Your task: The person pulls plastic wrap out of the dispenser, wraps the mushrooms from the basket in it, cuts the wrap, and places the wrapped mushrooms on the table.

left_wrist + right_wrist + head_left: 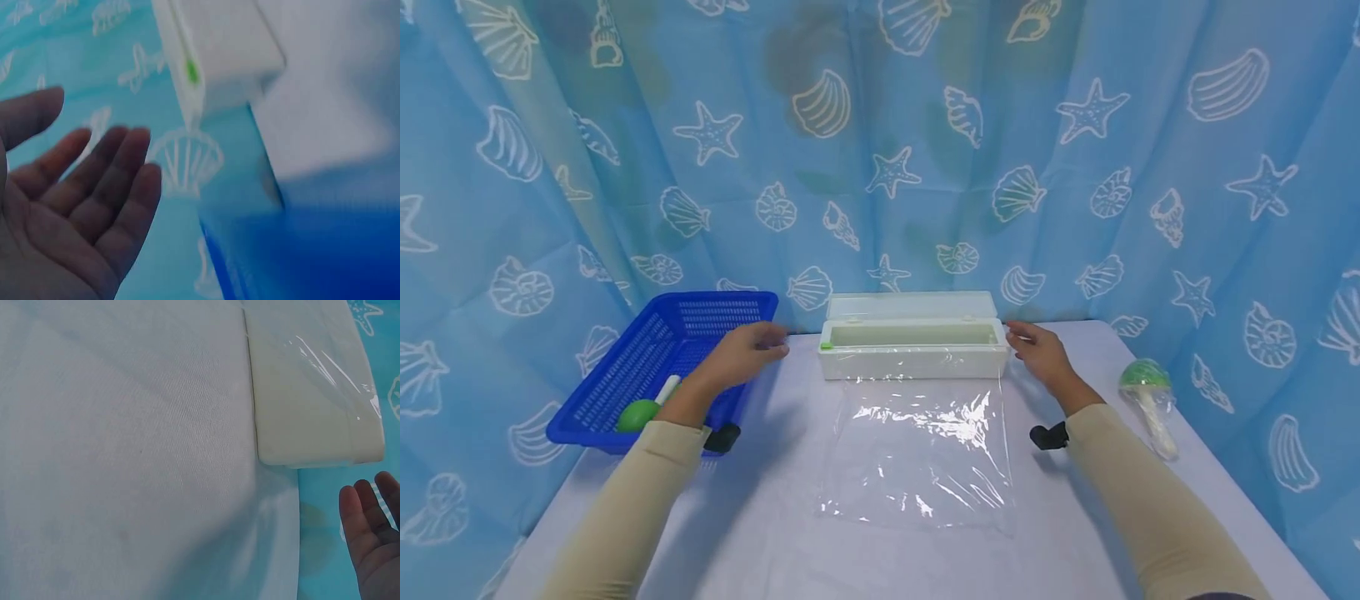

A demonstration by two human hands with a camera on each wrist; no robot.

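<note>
A white table point(760, 542) fills the lower frame. Left, a blue basket point(625, 358). Centre, clear film point(917, 467) drapes from a white box point(913, 335), lid point(912, 306) raised, probably for access. Left hand point(741, 357) and right hand point(1041, 354) flank it, empty, fingers relaxed, seemingly leaving it free. Far right, a wrapped toy point(1148, 400).
</note>
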